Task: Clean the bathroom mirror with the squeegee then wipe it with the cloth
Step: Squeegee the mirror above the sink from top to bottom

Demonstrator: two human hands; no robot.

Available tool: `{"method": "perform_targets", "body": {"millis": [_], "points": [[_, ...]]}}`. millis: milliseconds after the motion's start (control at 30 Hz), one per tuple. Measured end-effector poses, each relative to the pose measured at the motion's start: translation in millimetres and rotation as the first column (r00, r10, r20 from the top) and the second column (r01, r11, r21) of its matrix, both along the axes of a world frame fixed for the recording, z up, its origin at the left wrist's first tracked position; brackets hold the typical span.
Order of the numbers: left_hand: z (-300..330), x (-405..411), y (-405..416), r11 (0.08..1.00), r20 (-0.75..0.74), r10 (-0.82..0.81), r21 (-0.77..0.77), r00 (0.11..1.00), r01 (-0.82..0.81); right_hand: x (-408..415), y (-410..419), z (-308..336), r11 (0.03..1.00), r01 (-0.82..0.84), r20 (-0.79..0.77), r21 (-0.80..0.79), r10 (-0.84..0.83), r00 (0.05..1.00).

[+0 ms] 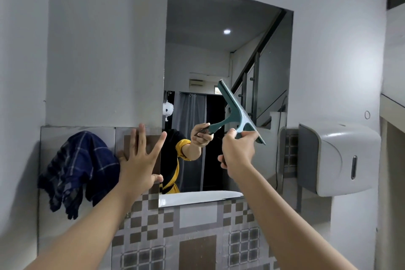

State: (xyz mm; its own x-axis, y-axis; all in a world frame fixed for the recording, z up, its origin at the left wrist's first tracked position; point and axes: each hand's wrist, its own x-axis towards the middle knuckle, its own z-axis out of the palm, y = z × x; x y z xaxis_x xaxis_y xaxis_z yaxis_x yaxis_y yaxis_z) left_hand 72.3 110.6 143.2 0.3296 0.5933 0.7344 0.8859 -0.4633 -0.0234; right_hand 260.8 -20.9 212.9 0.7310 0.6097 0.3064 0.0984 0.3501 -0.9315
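Gripping the squeegee (237, 114) by its handle, the right hand (237, 151) holds it light and rigid, blade seemingly against the mirror (197, 50). Left hand (138, 160) splayed flat, empty; beyond it hangs the soft cloth (76, 171).

A teal squeegee (240, 112) is gripped by the right hand (237, 151) and held tilted against the lower part of the mirror (219, 28), while the left hand (140, 160) is spread flat at the mirror's left edge, beside a dark checked cloth (79, 171) hung on the tiled wall (197, 226).
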Motion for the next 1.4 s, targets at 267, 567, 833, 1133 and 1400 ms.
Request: {"method": "perform_targets", "body": {"millis": [267, 567, 833, 1133, 1400], "points": [[-1.8, -1.1, -1.6, 1.000, -0.001, -0.001, 0.022, 1.000, 0.001, -38.0, -0.7, -17.2, 0.999, -0.039, 0.059, -0.004, 0.039, 0.998], [-19.8, -3.0, -5.8, 0.998, 0.083, -0.067, 0.024, 0.994, 0.065, -77.0, 6.3, -43.4, 0.996, -0.084, 0.257, -0.004, 0.082, 0.963], [-46.9, -8.0, -7.0, 0.997, 0.000, -0.036, 0.070, 0.999, 0.036, -68.4, 4.9, -93.9, 0.999, -0.036, 0.611, 0.002, 0.027, 0.791], [-63.5, -6.4, -6.2, 0.996, 0.008, -0.036, 0.077, 0.999, 0.035, 17.3, -3.6, -75.1, 0.989, 0.135, 0.932, 0.064, -0.107, 0.347], [-79.0, -3.5, -9.5, 0.993, 0.045, -0.043, 0.108, 0.998, 0.038, 68.1, -1.8, -55.6, 0.962, 0.056, 0.960, 0.266, -0.270, 0.081]]}}
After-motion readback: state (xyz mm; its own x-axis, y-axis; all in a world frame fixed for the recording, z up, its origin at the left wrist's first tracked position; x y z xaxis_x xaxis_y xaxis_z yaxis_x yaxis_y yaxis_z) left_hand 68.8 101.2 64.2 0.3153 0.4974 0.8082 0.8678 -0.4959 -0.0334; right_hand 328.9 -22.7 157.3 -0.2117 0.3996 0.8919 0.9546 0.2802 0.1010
